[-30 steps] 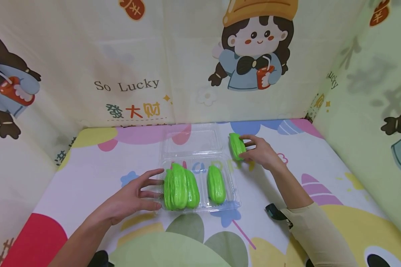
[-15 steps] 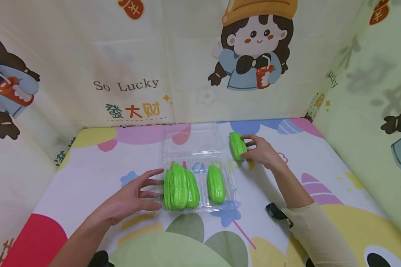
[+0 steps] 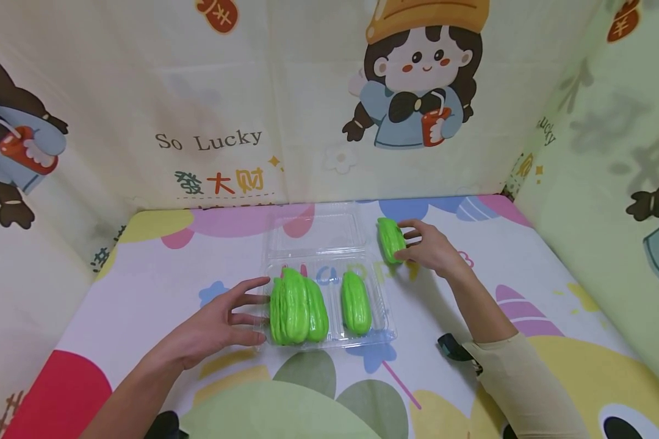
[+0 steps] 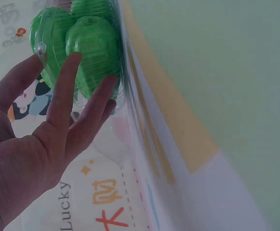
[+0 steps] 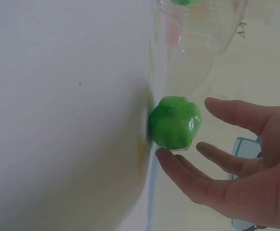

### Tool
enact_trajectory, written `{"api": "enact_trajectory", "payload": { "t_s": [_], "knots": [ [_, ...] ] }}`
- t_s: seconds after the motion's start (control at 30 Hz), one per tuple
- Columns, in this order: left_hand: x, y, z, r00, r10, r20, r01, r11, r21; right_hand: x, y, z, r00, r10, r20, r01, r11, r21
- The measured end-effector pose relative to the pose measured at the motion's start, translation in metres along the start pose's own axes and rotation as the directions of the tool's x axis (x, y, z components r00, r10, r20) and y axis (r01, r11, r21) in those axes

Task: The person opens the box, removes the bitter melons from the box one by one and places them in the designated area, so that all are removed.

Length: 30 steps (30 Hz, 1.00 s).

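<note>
A clear plastic clamshell box (image 3: 383,338) lies on the table with its lid laid back. In its left part several glossy green ridged gourds (image 3: 296,308) are bunched together, and one more gourd (image 3: 357,305) lies apart at the right. My left hand (image 3: 214,326) has its fingers spread, fingertips right at the box's left wall; the left wrist view shows them (image 4: 72,62) against the clear plastic. Beyond the box's right side, a loose gourd (image 3: 391,241) lies on the table. My right hand (image 5: 246,163) reaches around it with parted, slightly bent fingers, a gap showing between some fingertips and its skin.
The raised clear lid (image 3: 315,228) reaches toward the back wall. A patterned cloth (image 3: 159,292) covers the table. Printed curtains (image 3: 307,91) enclose it at the back and both sides. A dark device (image 3: 453,349) sits by the right sleeve (image 3: 518,381).
</note>
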<state>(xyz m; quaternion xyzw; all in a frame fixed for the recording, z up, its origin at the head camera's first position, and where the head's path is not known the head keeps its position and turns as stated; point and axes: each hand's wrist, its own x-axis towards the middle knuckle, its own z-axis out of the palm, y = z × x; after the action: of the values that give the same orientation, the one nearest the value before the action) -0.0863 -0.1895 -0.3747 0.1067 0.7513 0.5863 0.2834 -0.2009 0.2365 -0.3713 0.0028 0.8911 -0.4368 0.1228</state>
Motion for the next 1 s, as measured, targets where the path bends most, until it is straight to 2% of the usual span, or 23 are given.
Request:
{"api": "enact_trajectory", "payload": {
  "t_s": [0.47,1.0],
  "knots": [
    [0.001,-0.001,0.000,1.000,-0.005,-0.003,0.005,1.000,0.004,-0.012,-0.009,-0.004,0.998,-0.044,-0.052,0.040,0.997,-0.070],
    [0.000,0.001,0.000,1.000,-0.006,0.003,0.006,1.000,0.002,-0.022,-0.022,-0.003,0.994,-0.086,-0.067,0.082,0.994,-0.068]
  ]
}}
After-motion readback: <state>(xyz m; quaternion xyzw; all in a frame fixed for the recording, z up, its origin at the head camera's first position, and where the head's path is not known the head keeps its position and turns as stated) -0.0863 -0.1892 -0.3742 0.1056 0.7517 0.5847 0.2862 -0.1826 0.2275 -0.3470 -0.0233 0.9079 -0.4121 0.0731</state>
